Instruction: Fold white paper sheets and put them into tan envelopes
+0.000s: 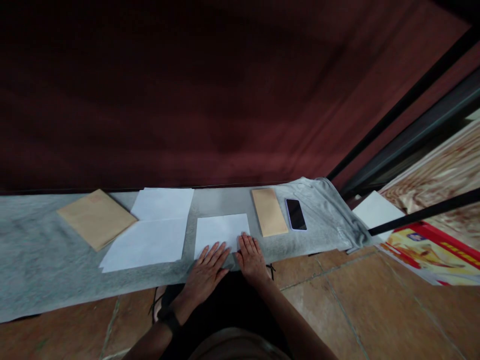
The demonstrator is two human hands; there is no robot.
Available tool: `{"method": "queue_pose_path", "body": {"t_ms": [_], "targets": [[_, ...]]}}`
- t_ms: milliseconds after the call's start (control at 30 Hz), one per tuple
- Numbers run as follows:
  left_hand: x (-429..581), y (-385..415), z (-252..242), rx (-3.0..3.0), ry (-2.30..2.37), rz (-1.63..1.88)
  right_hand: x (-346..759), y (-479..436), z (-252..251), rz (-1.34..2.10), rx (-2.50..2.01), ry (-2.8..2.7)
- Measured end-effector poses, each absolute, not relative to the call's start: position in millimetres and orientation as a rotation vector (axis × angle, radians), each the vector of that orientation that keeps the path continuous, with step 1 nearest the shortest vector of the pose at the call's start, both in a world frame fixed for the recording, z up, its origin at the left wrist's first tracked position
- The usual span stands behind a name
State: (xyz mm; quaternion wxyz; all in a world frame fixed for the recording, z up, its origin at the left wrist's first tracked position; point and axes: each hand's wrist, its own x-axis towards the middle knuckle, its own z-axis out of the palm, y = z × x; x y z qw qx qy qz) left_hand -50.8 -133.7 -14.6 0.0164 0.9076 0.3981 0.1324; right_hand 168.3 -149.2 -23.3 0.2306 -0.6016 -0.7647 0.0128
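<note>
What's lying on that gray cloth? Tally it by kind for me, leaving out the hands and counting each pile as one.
Brown paper: 2 (left piece, right piece)
White paper: 2 (spread pile, smaller piece)
Phone: 1
Total: 5

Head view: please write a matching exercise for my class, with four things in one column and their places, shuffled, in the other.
Things
1. Phone
2. Small white paper
3. Large white sheets
4. Dark wristband

Places
A. Around the left wrist
B. Just right of the narrow brown paper
C. Under the left hand and right hand
D. Just left of the small white paper

Pairs: 1-B, 2-C, 3-D, 4-A
</note>
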Motion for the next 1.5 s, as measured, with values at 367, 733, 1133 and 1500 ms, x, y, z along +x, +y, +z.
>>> {"method": "queue_pose_path", "body": {"t_ms": [367,733,1133,1500], "targets": [[-48.4,-140.0,-13.0,2.86,1.294,0.471,169.1,-109.4,1.8,0.391,-2.052,-1.491],[-49.3,-143.1,-11.1,2.549,1.372,0.715,178.5,-84.5,46.6,0.684,-1.754,-1.333],[-80.8,-145.2,-4.8,1.49,1.605,1.342,167.5,-133.6,77.8,0.496,-1.135,-1.909],[-65.3,-101.6,23.2,2.033,1.142,0.747,183.4,-174.3,-8.4,0.433,-1.259,-2.228]]}}
